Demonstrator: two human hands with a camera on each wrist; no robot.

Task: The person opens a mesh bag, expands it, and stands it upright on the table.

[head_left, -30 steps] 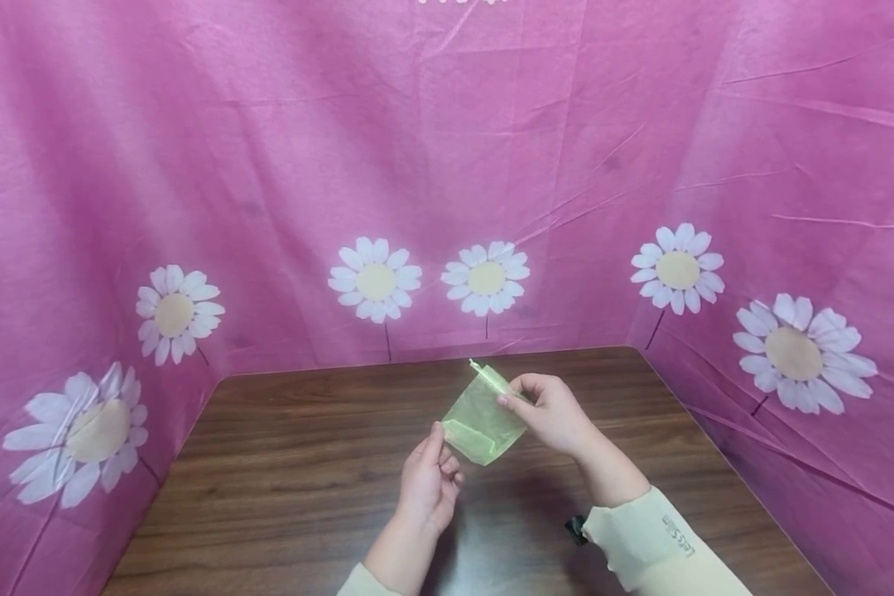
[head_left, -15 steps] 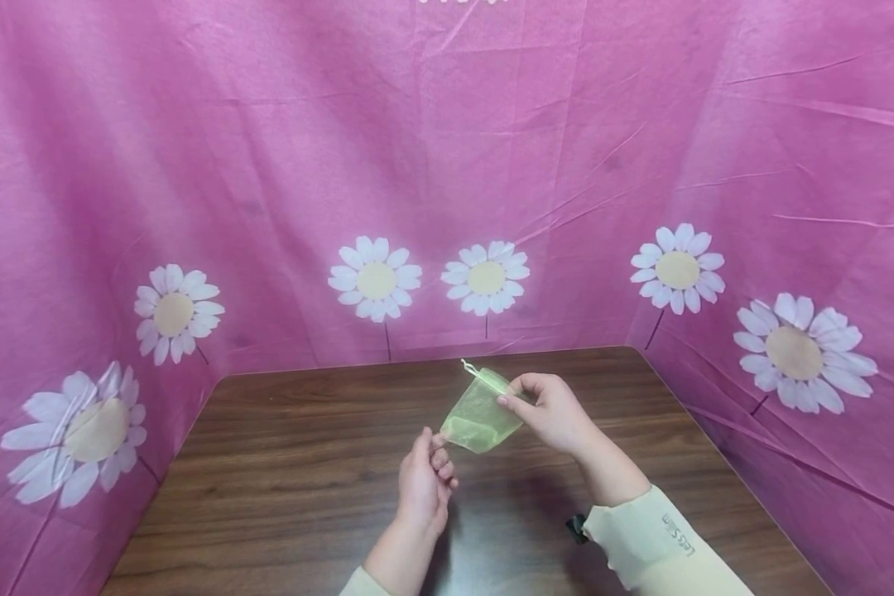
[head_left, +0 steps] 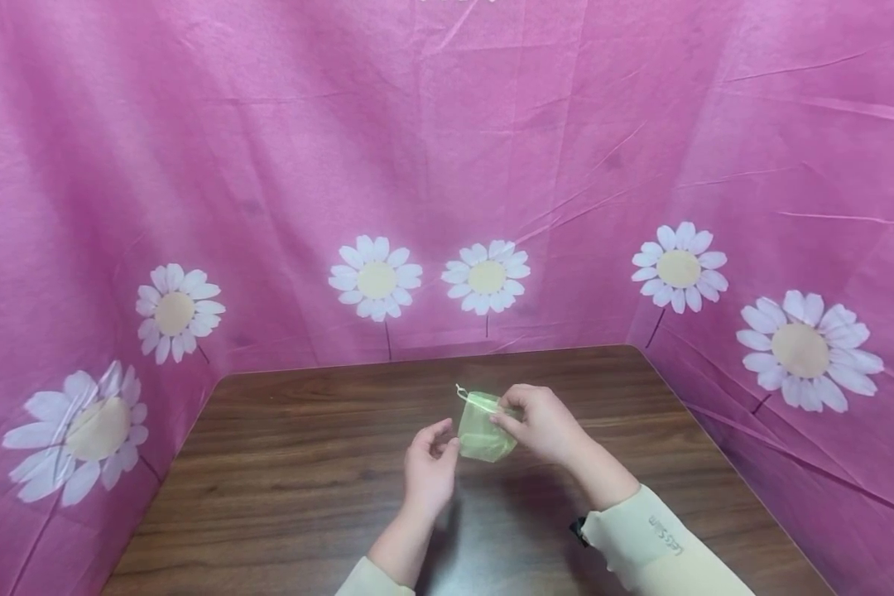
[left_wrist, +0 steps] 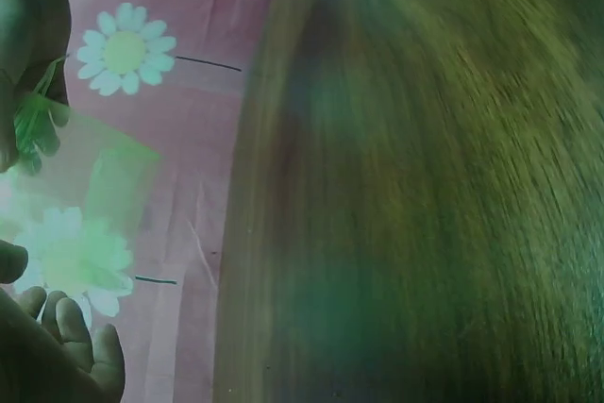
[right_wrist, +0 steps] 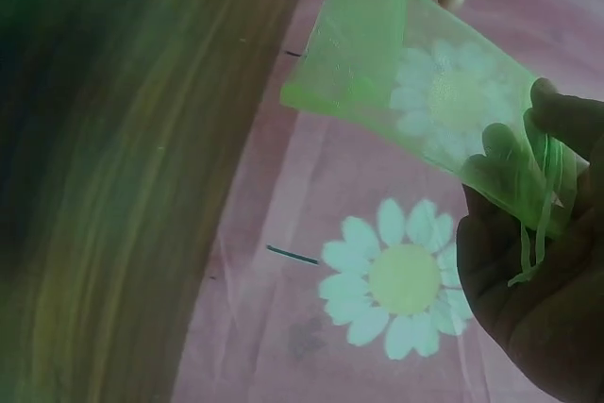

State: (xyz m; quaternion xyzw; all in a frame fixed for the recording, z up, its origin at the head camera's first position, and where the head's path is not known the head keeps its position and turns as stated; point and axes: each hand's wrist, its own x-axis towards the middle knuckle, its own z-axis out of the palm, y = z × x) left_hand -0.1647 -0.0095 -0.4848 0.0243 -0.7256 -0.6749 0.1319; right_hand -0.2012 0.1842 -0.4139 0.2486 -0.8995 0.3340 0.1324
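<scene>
A sheer light-green drawstring pouch [head_left: 484, 439] hangs above the table, its pale cord loop sticking out at the upper left. My right hand [head_left: 540, 422] pinches the pouch near its gathered mouth; in the right wrist view, that hand [right_wrist: 547, 261] has thumb and fingers around the mouth and cord, and the pouch [right_wrist: 396, 63] spreads away to the left. At the pouch's left edge is my left hand [head_left: 430, 468], fingers loosely bent and thumb apart from the index finger. In the left wrist view, the fingers of my left hand [left_wrist: 71, 342] lie below the see-through pouch [left_wrist: 104, 176].
A dark wood-grain table [head_left: 283, 472] lies beneath both hands. Pink cloth [head_left: 283, 165] printed with white daisies rises behind the table and along both sides. A small black object [head_left: 579, 530] shows at the right sleeve cuff.
The pouch and my right hand have come slightly lower. My left fingers, earlier pinching the pouch's lower left corner, have parted and moved along its left edge.
</scene>
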